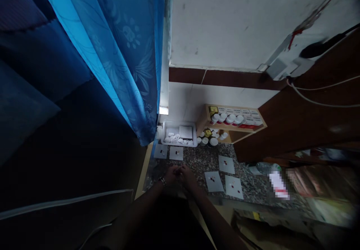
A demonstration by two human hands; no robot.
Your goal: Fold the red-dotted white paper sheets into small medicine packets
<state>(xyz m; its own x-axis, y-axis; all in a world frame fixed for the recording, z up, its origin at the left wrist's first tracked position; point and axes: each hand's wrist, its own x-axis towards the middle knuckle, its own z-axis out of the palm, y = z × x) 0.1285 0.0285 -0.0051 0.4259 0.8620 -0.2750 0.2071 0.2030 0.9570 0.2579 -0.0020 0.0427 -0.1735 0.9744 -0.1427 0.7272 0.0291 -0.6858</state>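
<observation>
Our left hand [170, 174] and right hand [185, 173] meet over the near part of the speckled table [194, 160], fingers drawn in narrowly and close to one another; we cannot tell what, if anything, they pinch, as the light is dim. A bracelet [162, 181] circles our left wrist.

Just beyond our hands lie two white sheets [180, 157] with small pills on them, one beside the other, near the front wall of a plastic tray [180, 144] that holds white pieces. To our right, well apart from the hands, three more sheets [216, 188] carry pills [212, 179]; the two nearer ones lie close to the table's front edge. Between our right hand and that group runs a stretch of speckled surface, giving sideways room.

On the left we are tighter: a pale strip [143, 175] marks the table's edge, and the blue curtain [140, 73] hangs down to just beside the tray. At the back, a wooden shelf [236, 128] with bottles [230, 119] and boxes [253, 121] limits our reach, with more bottles standing under and beside it. Farther right, a clear bottle [264, 167] lies near the dark wooden panel [258, 145].
</observation>
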